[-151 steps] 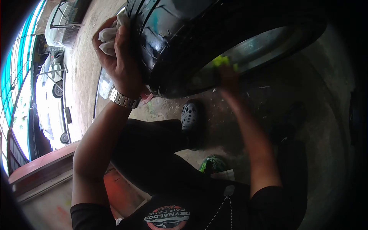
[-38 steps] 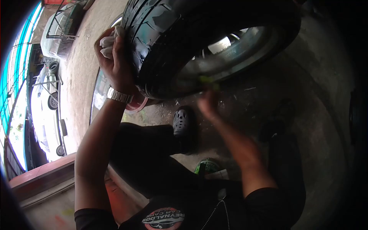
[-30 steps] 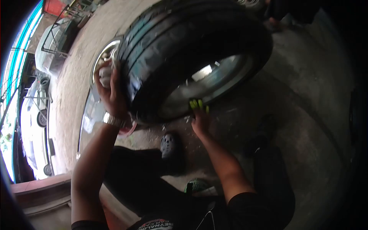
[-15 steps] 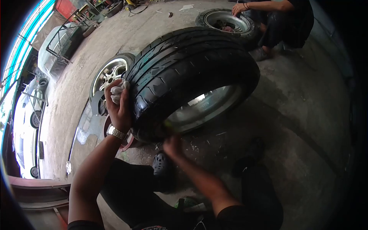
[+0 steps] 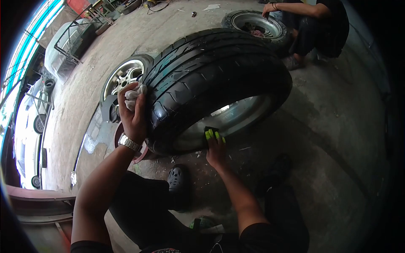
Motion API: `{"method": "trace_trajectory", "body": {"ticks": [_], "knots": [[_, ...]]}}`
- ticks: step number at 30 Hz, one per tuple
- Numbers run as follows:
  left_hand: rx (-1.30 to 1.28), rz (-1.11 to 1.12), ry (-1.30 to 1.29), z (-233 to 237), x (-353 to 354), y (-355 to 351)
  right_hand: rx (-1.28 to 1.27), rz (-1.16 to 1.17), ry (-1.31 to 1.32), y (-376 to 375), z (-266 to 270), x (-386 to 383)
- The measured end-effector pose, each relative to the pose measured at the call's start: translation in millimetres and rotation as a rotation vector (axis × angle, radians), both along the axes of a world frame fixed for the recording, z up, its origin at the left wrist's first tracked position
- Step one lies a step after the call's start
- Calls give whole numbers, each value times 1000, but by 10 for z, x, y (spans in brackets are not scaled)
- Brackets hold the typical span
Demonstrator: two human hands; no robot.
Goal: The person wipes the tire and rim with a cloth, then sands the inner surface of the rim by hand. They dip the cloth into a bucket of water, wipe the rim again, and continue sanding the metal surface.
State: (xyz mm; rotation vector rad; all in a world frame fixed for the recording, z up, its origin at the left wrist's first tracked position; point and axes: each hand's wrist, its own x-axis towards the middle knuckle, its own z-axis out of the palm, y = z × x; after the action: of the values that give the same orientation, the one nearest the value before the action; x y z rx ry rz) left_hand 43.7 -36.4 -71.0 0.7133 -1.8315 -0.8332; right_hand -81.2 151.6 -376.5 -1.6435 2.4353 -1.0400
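Observation:
A large black tire [image 5: 198, 80] stands tilted before me, its tread wet in places, mounted on a silvery rim [image 5: 240, 114]. My left hand [image 5: 133, 111] rests against the tread's left side, fingers bent around a crumpled whitish cloth [image 5: 136, 95]. A metal watch is on that wrist. Inside the rim's lower part, my right hand [image 5: 216, 147] has bright yellow-green coverings on its fingertips and presses a small dark pad [image 5: 211, 129] to the metal.
Another wheel [image 5: 126, 78] lies behind at the left, beside a reddish rim [image 5: 139, 158]. A co-worker [image 5: 316, 29] crouches at the upper right by a wheel [image 5: 257, 25]. My shoe [image 5: 176, 179] is below the tire. Covered vehicles stand far left.
My right hand has moved up and right, from below the tire's edge onto the rim's inside. The view has shifted slightly. My left hand keeps its place on the tire.

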Motion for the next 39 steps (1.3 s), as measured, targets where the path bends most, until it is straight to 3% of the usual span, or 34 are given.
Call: {"method": "trace_trajectory", "body": {"ticks": [5,8,11,14,16,19,22,24,27,29,31,34,37,39], "knots": [[-28,26,-15,41,-37,42,-120,-123,-52,-140,-53,-27],[-27,8,6,-10,-25,-12,32,-123,-24,-152,-58,-74],[3,11,11,35,-39,49,23,-123,42,-150,1,-111],[62,-38,69,19,-59,46,-111,-180,49,-351,88,196],[20,-30,41,23,-55,45,-365,132,-727,-625,171,724],[-29,-11,-5,42,-40,42,-503,57,-844,-571,845,1164],[-2,-25,4,23,-24,49,-459,50,-682,-544,728,1060],[-13,-14,8,3,-16,3,-288,186,-477,-457,263,528],[26,12,-15,28,11,41,-182,-51,-87,-366,-23,246],[54,-22,18,3,20,50,-206,85,-504,-635,151,593],[36,-28,46,18,-31,23,-547,-97,-1045,-668,1243,1032],[13,-9,18,12,-41,89,-656,-71,-1142,-643,1314,1147],[12,1,22,63,-53,100,-300,93,-395,-523,17,690],[62,-24,37,29,0,42,-331,-55,-251,-336,30,434]]}}
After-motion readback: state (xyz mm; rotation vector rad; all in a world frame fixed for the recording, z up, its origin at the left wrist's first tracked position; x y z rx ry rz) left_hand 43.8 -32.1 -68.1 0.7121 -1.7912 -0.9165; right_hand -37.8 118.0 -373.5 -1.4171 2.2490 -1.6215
